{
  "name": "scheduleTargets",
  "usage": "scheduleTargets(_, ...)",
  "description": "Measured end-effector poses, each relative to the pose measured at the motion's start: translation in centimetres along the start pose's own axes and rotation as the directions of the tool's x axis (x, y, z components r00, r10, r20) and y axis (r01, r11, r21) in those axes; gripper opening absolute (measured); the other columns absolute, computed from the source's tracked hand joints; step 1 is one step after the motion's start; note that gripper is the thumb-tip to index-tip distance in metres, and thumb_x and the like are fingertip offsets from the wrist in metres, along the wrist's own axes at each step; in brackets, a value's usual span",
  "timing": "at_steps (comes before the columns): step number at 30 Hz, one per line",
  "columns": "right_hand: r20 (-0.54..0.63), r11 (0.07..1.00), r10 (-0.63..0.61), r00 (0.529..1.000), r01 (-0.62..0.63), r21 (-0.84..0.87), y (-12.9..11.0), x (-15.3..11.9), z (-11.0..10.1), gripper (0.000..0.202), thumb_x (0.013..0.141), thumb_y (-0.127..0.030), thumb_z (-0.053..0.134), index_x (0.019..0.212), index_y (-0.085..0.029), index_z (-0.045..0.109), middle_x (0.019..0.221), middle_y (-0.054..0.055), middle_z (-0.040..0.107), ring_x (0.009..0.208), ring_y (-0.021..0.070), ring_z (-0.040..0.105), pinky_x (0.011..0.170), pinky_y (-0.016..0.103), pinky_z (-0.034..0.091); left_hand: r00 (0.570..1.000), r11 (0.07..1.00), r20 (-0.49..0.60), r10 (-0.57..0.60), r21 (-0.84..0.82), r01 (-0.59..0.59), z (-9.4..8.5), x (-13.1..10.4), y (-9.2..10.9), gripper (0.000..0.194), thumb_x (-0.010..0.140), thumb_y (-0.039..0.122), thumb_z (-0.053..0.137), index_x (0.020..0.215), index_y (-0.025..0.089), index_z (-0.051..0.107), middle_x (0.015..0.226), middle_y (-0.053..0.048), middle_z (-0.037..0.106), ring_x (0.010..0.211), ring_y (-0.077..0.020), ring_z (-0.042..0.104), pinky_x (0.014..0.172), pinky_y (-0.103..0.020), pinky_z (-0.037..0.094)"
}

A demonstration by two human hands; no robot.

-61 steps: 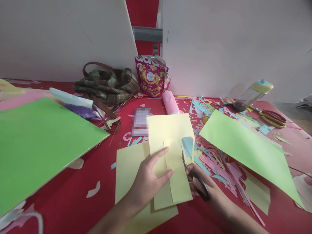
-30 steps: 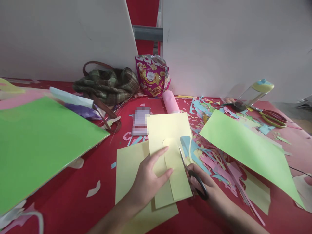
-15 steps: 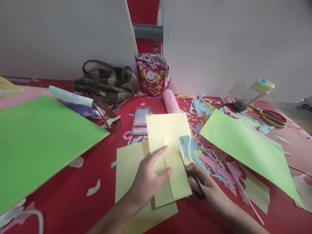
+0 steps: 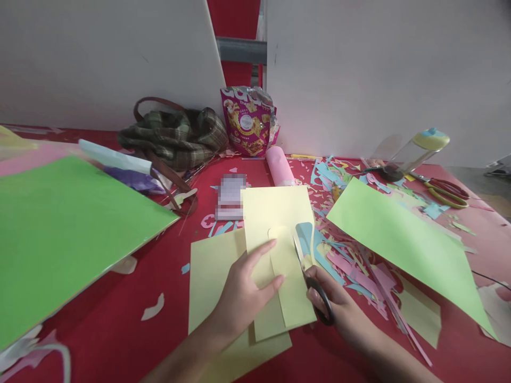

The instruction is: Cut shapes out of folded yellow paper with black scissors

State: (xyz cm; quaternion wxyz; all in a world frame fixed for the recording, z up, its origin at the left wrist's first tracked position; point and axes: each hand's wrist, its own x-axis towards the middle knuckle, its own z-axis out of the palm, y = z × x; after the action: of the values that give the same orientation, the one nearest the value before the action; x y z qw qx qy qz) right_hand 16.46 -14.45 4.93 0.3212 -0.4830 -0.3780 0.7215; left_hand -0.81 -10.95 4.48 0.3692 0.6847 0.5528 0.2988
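Yellow paper just this side of pink roll; left hand presses it, thumb and forefinger apart. Right hand, nearer and right of roll, fingers clamped round scissors, blades at paper. Green sheet right of roll.

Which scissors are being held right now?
The black-handled scissors, in the right hand; those with red and olive handles lie on the table.
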Motion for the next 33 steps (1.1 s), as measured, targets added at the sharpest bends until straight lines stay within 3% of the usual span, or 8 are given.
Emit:
scheduleTargets(8,-0.038,0.998,0.014,0.999,-0.012,0.058,0.34,-0.1,-0.24,0.022,0.076,-0.041,0.05,0.078,-0.021,0.041,0.059,-0.006,0.035,0.053,0.0071,0.031,0.05,0.018,0.026,0.999,1.0,0.035,-0.002,-0.007,0.002,0.17,-0.24,-0.03,0.045,0.071,0.029,0.054,0.114,0.026,0.042,0.118,0.003,0.05,0.111,-0.0138,0.043,0.096,-0.029,0.036)
scheduleTargets(14,-0.025,0.999,0.003,1.0,-0.002,0.045,0.35,-0.06,-0.1,0.022,0.077,-0.04,0.049,0.074,-0.02,0.041,0.056,-0.008,0.029,0.049,0.0064,0.025,0.047,0.018,0.023,1.0,1.0,0.028,-0.01,0.002,0.01,0.25,-0.23,-0.05,0.045,0.071,0.029,0.054,0.114,0.027,0.042,0.119,0.003,0.049,0.11,-0.0136,0.043,0.096,-0.029,0.036)
scheduleTargets(23,-0.007,0.995,0.011,1.0,-0.01,0.097,0.41,-0.1,-0.23,0.016,0.08,-0.037,0.046,0.082,-0.022,0.041,0.063,-0.006,0.034,0.057,0.0081,0.029,0.054,0.018,0.026,0.999,1.0,0.041,-0.004,-0.011,0.004,0.4,-0.36,0.02,0.045,0.071,0.03,0.054,0.114,0.027,0.041,0.118,0.002,0.05,0.11,-0.0145,0.044,0.095,-0.032,0.036)
scheduleTargets(30,-0.022,0.998,0.04,0.999,-0.039,0.054,0.4,-0.26,-0.24,0.019,0.078,-0.04,0.047,0.08,-0.022,0.04,0.056,-0.008,0.028,0.05,0.007,0.025,0.048,0.018,0.023,0.999,1.0,0.04,-0.008,-0.004,0.009,0.47,-0.41,-0.06,0.046,0.071,0.029,0.054,0.115,0.028,0.04,0.119,0.002,0.049,0.11,-0.0155,0.043,0.095,-0.033,0.037)
scheduleTargets(33,-0.026,0.997,0.03,0.999,-0.028,0.078,0.31,-0.27,-0.15,0.018,0.079,-0.039,0.047,0.08,-0.022,0.041,0.059,-0.007,0.033,0.053,0.0071,0.028,0.05,0.017,0.025,0.999,1.0,0.041,-0.008,-0.01,0.009,0.51,-0.43,-0.09,0.046,0.072,0.03,0.054,0.115,0.028,0.04,0.119,0.002,0.049,0.111,-0.0151,0.043,0.095,-0.033,0.037)
